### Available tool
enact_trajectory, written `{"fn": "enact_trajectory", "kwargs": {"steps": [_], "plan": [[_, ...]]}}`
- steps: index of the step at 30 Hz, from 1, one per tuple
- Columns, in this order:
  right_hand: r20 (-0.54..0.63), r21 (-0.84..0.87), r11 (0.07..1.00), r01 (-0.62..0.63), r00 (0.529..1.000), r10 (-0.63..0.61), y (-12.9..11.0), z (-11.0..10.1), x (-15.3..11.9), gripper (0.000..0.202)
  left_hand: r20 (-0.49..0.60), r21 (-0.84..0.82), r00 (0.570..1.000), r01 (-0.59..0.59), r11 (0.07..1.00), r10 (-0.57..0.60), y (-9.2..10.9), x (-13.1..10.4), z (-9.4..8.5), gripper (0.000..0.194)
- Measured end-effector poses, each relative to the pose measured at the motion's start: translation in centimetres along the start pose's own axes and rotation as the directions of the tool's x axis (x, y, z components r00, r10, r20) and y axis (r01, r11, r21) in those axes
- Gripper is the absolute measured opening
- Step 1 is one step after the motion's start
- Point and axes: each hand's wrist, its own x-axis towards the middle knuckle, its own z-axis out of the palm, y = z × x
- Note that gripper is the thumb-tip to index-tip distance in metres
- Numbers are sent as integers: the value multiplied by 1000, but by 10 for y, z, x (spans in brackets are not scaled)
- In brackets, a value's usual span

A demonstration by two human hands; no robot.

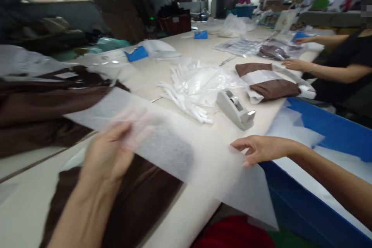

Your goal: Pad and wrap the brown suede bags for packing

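Note:
A long translucent white sheet [165, 145] stretches across the front of the table, slightly blurred. Its left part lies over the spread fingers of my left hand [116, 143], with the thumb on the near side. Toward the sheet's right end, my right hand [255, 149] pinches it between thumb and fingers. Below the sheet is a folded dark brown garment [145, 197] on the table [200, 201]. A grey tape dispenser [236, 110] stands just beyond my right hand.
Brown garments [37, 104] lie at the left. Clear bags with white strips [200, 85] are mid-table, beside a wrapped brown bundle [267, 81]. A blue bin [328, 124] with white sheets borders the right edge. Another person's arms [331, 71] reach in at the right.

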Motion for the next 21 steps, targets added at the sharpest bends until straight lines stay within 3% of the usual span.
{"fn": "enact_trajectory", "kwargs": {"steps": [2,5,7,9,11,13,15,16,18,19,21], "plan": [[-120,80,990,114,987,-104,-11,9,27,60,87,-18,991,101,995,-99,-16,-16,-1,29],[-92,235,940,249,968,-233,-32,30,69,53,246,42,954,168,985,-173,-42,-30,-1,31],[-66,310,915,258,966,-250,-44,48,91,42,295,127,948,86,988,-120,-52,-37,-3,30],[-105,341,908,241,970,-218,-48,62,104,34,337,281,941,-91,956,-10,-52,-47,-9,31],[-159,348,913,215,973,-168,-46,69,104,34,385,506,915,-320,801,122,-48,-59,-21,37],[-208,355,921,164,974,-94,-38,69,95,34,422,726,882,-467,505,210,-47,-71,-38,49],[-275,386,918,90,961,22,-24,65,81,35,424,859,879,-466,209,217,-53,-79,-57,56],[-308,409,911,49,947,88,-17,63,72,35,421,888,885,-447,109,198,-58,-80,-65,53],[-362,463,886,-26,907,216,0,59,55,36,422,902,892,-432,28,162,-69,-78,-78,35],[-381,490,870,-53,885,269,9,57,48,38,426,898,891,-437,45,155,-73,-75,-83,28],[-402,536,839,-95,845,353,24,56,33,41,428,873,888,-455,177,170,-72,-67,-90,26]]}}
